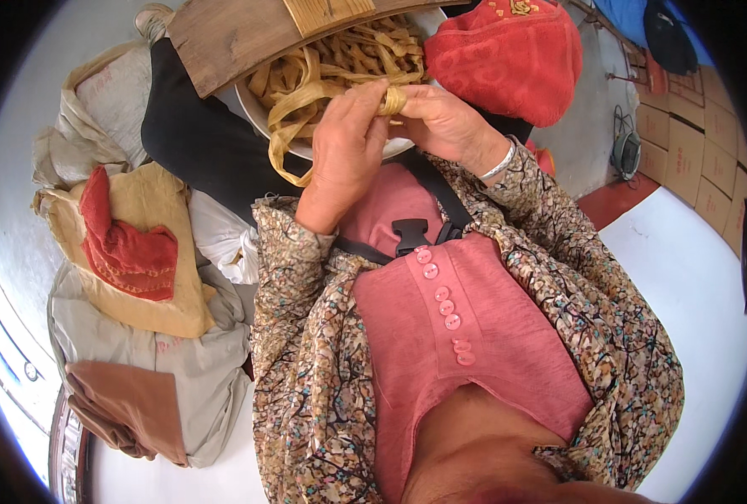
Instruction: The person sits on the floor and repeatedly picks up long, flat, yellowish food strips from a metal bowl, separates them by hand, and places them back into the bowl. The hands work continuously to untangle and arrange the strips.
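Observation:
Over the basin, my left hand point(347, 139) and my right hand point(445, 124) are close together, with fingers pinched on a flat yellowish strip point(393, 101). Part of the strip is wrapped in a loop at the fingertips. A loose length hangs down on the left of my left hand and curls over the rim. Many similar strips point(372, 52) lie heaped in the pale basin point(400, 146) just beyond my hands. The undersides of my fingers are hidden.
A wooden board point(247, 35) lies across the basin's far side. To its right sits a red towel point(508, 71) with small yellow pieces point(516, 8) on top. Sacks point(159, 252) and a red cloth point(134, 256) are at the left. Cardboard boxes point(684, 147) stand at the right.

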The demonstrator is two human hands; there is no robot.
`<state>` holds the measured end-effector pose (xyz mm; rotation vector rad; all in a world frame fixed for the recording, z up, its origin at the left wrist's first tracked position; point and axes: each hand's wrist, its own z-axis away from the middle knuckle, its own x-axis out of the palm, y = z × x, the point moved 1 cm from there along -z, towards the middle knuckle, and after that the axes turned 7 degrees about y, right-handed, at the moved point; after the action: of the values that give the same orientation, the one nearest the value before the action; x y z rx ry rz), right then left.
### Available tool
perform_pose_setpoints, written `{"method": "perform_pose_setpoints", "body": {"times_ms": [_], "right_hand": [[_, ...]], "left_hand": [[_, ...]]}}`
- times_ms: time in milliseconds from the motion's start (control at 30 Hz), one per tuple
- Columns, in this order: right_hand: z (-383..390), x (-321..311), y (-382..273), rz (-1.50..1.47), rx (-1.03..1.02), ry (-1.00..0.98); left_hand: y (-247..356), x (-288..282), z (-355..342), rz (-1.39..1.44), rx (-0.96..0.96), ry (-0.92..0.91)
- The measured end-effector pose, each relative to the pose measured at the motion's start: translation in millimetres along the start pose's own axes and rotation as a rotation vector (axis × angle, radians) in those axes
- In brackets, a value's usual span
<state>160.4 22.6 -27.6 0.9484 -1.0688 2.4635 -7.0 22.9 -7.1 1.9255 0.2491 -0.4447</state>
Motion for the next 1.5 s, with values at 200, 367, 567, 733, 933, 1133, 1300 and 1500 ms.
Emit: {"method": "perform_pose_setpoints", "body": {"times_ms": [200,367,567,733,933,1133,1300,1500], "right_hand": [[-5,31,-18,0.764,-0.642,0.231],[-2,47,-35,1.272,-1.082,0.234],[-12,40,-55,0.245,-0.721,0.227],[-2,19,-115,0.286,-0.684,0.299],[10,40,-73,1.109,-0.408,-0.121],[16,29,-64,1.399,-0.457,-0.092],[10,11,-54,1.586,-0.659,-0.119],[26,9,-53,1.614,-0.677,-0.200]], "left_hand": [[28,-6,-29,-0.116,-0.209,-0.074],[12,3,-29,0.099,-0.446,0.070],[26,0,-8,1.093,-1.107,0.057],[-4,-9,55,0.440,-0.740,0.034],[18,-23,1,-0.238,-0.064,0.160],[22,-38,-4,-0.227,-0.033,-0.142],[19,-37,2,-0.379,0.015,-0.254],[20,-51,6,-0.161,-0.167,-0.303]]}}
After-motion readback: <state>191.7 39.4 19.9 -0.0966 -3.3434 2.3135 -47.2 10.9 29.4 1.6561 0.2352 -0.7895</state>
